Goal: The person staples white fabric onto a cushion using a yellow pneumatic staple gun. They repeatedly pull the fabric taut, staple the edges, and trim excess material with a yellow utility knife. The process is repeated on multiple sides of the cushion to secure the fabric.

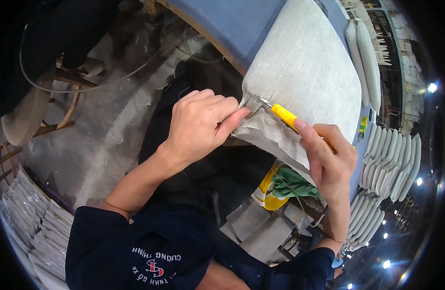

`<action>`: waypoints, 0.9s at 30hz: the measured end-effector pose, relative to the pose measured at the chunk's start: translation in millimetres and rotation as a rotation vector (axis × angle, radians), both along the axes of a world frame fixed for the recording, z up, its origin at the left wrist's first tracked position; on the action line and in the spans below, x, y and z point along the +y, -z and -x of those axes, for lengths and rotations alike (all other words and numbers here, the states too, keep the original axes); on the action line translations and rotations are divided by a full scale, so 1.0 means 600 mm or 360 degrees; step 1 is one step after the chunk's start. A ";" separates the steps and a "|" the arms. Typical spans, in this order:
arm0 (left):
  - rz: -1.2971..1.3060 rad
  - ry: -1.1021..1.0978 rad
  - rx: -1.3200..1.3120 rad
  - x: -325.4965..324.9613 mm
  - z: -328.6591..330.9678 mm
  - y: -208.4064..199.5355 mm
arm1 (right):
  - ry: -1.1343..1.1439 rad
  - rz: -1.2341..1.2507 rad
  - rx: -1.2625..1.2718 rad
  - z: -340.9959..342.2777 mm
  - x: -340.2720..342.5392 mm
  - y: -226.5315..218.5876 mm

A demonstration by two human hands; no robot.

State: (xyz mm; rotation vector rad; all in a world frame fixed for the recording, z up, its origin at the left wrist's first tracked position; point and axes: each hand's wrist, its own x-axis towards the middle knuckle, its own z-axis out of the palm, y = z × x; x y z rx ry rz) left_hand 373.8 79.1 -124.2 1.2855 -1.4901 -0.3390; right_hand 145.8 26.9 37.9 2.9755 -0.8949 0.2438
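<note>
A cushion point(309, 63) in pale grey woven fabric lies on the blue-topped table, its near corner gathered into folds. My left hand point(198, 121) is closed on the fabric at that corner, thumb and fingers pinching the bunched cloth. In my right hand point(328, 154) is a yellow-handled tool point(285, 116) with a short, narrow metal tip. That tip touches or hovers just over the folds beside my left thumb; I cannot tell which. A loose flap of lining point(275, 145) hangs along the cushion's near edge. My right fingers partly hide the handle.
The blue table point(222, 24) has a wooden edge. Stacked pale cushions point(391, 159) stand at the right, near a small green-and-yellow tool point(362, 127). Below are a green cloth point(292, 183) and a yellow container point(273, 200). Wrapped pieces point(34, 222) and wooden frames point(63, 106) stand at left.
</note>
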 end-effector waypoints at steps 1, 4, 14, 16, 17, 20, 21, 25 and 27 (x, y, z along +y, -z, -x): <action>-0.0013 0.0006 0.0010 0.000 0.000 0.000 | 0.0035 -0.0058 0.0000 -0.002 -0.001 -0.003; -0.0016 0.0032 0.0019 0.001 -0.003 -0.004 | 0.0071 -0.0121 0.0022 -0.009 -0.001 -0.006; -0.0014 0.0184 -0.0034 0.001 -0.020 -0.022 | 0.0065 0.0020 0.0300 -0.019 0.006 -0.014; 0.0005 0.0211 -0.0099 -0.003 -0.038 -0.021 | -0.0001 0.0104 0.0300 0.000 0.004 -0.006; 0.0043 0.0261 -0.0087 -0.008 -0.039 -0.028 | -0.0001 0.0115 0.0264 0.004 0.002 -0.004; 0.0084 0.0395 -0.0021 -0.008 -0.011 -0.049 | 0.0007 0.0087 0.0241 0.011 0.005 -0.005; 0.0005 0.0405 0.0112 -0.001 -0.005 -0.041 | 0.0007 0.0044 0.0284 0.003 0.010 -0.002; -0.0458 0.0517 0.0684 0.001 -0.050 -0.021 | 0.0142 -0.0240 0.0077 -0.003 0.002 0.001; -0.0296 0.0472 0.0950 -0.033 -0.069 -0.023 | 0.0114 -0.0121 -0.0114 0.020 0.006 -0.010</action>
